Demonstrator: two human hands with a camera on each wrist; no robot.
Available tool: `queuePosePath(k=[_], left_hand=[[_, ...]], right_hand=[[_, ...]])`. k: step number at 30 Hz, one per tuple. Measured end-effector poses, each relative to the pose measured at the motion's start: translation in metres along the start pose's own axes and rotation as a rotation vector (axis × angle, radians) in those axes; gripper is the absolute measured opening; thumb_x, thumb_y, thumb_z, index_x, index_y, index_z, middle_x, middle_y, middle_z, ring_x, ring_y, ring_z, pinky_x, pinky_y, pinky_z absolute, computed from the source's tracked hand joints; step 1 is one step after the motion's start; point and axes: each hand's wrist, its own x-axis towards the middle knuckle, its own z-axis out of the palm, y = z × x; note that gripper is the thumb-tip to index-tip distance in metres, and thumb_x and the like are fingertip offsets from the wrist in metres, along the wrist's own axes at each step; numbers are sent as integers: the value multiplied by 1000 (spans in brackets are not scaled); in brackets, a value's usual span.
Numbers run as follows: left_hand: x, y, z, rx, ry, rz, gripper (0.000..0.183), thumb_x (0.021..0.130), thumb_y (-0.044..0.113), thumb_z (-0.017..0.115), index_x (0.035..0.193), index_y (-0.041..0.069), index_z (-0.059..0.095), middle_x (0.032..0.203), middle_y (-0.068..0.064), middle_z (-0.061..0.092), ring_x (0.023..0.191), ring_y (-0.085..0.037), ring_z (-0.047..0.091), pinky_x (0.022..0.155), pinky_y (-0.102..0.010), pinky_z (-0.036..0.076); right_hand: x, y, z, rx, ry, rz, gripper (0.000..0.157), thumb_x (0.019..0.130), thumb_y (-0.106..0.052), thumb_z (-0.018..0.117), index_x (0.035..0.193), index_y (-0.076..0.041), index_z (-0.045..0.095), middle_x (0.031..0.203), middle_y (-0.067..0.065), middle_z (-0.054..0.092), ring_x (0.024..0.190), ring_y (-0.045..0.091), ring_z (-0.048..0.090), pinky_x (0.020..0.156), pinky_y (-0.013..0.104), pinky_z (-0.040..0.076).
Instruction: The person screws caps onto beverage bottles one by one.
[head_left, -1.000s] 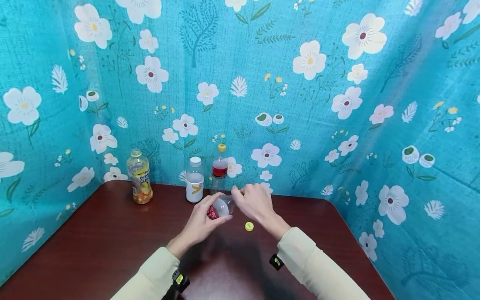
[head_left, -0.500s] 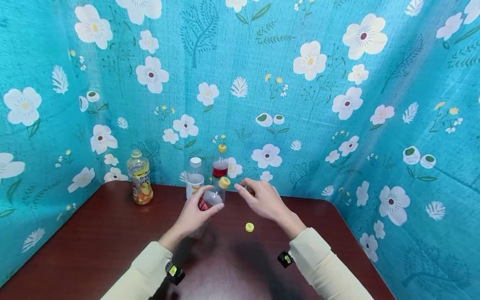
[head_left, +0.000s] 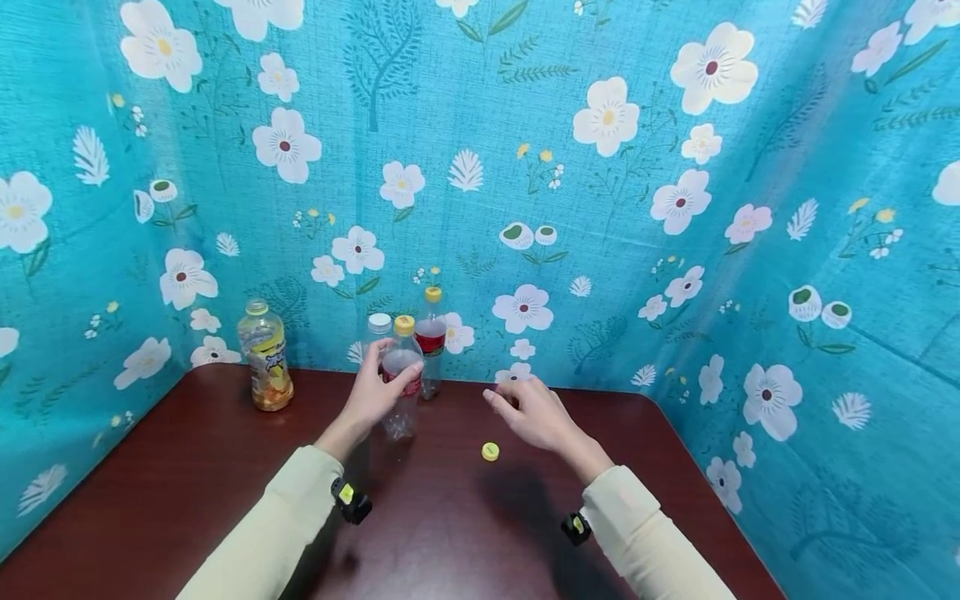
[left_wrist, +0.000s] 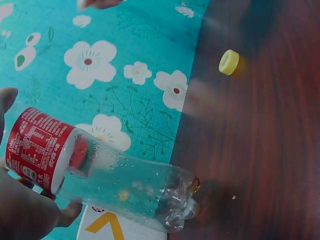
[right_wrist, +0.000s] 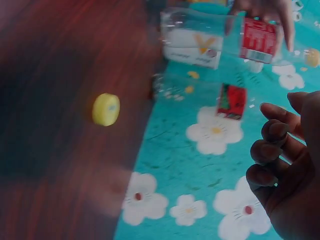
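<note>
My left hand (head_left: 371, 393) grips a clear plastic soda bottle (head_left: 402, 421) round its red label. Its yellow cap (head_left: 404, 325) sits on the neck. In the head view the bottle stands nearly upright, its base close over the table; inside it looks drained but for a few drops. A little of the fingers behind the label (left_wrist: 40, 150) shows in the left wrist view. To the right, my right hand (head_left: 536, 411) hovers above the table with fingers loosely curled and nothing in them. Below and left of it lies a loose yellow cap (head_left: 490, 452).
Behind the held bottle stand a white-capped bottle (head_left: 379, 322), partly hidden, and another clear bottle (head_left: 431, 337) with a red label and yellow cap. Farther left is a bottle (head_left: 268, 358) with a yellow label. A floral curtain (head_left: 465, 233) hangs along the table's (head_left: 442, 517) back edge.
The left hand has turned the bottle from tilted to nearly upright and moved it left. The right hand has come away from the bottle's capped neck to the right.
</note>
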Motion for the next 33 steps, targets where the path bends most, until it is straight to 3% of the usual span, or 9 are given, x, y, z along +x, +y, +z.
queuePosePath(k=[7,16,25,33], left_hand=[[16,-3,3,4,35,-43,74,95,44,72,150,16,32,157,-19,33,144,-40,34,111,-62,39],[22,-12,9,46,50,-42,79,94,45,73,154,15,31,155,-19,39,139,-39,42,110,-57,42],[13,-10,-5,200,92,95,79,92,45,75,153,13,36,151,-18,46,138,-38,45,106,-58,45],[-2,-17,-41,394,201,251,72,91,36,79,146,5,43,139,-21,53,131,-42,49,103,-61,43]], right_hand=[[-7,18,18,-25,-35,47,45,106,-40,55,64,-26,49,52,-11,37,49,7,39,47,26,28],[-14,32,30,-40,-23,77,43,104,-36,58,63,-26,50,52,-11,38,49,5,40,48,26,32],[-11,46,40,-38,-66,73,26,103,-29,62,78,-24,66,60,-12,50,56,6,47,52,27,40],[-11,56,50,-73,-124,0,11,101,-22,65,91,-21,70,74,-12,55,66,7,50,58,26,45]])
